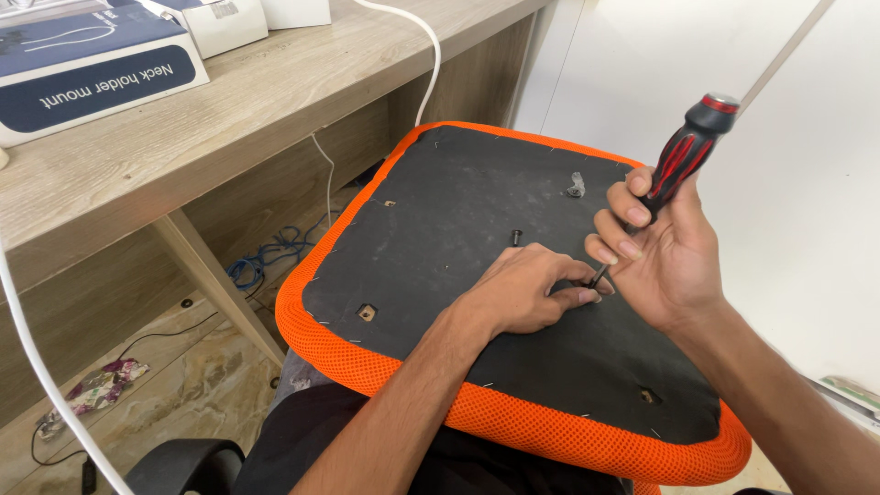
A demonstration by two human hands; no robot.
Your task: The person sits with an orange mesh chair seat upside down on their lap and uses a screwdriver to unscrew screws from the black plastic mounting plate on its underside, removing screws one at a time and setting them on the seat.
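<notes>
While the right hand (665, 247) grips the red-and-black screwdriver (683, 160), I keep its shaft upright and press squarely. Left hand (532, 293) pinches, fingers narrow, at the tip, probably steadying a screw, hidden from me, on the black underside of the orange seat cushion (477, 408).

Navy-and-white flat box (87, 69) on desk (white boxes (229, 20) behind).

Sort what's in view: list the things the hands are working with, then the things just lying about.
In use:
- orange mesh seat cushion with black underside
- red-and-black-handled screwdriver, in right hand
- left hand, fingertips at the screwdriver tip
- small black bolt standing in the underside

Lying about:
- blue-and-white cardboard box
- white cable
- blue cable tangle
- crumpled wrapper
</notes>
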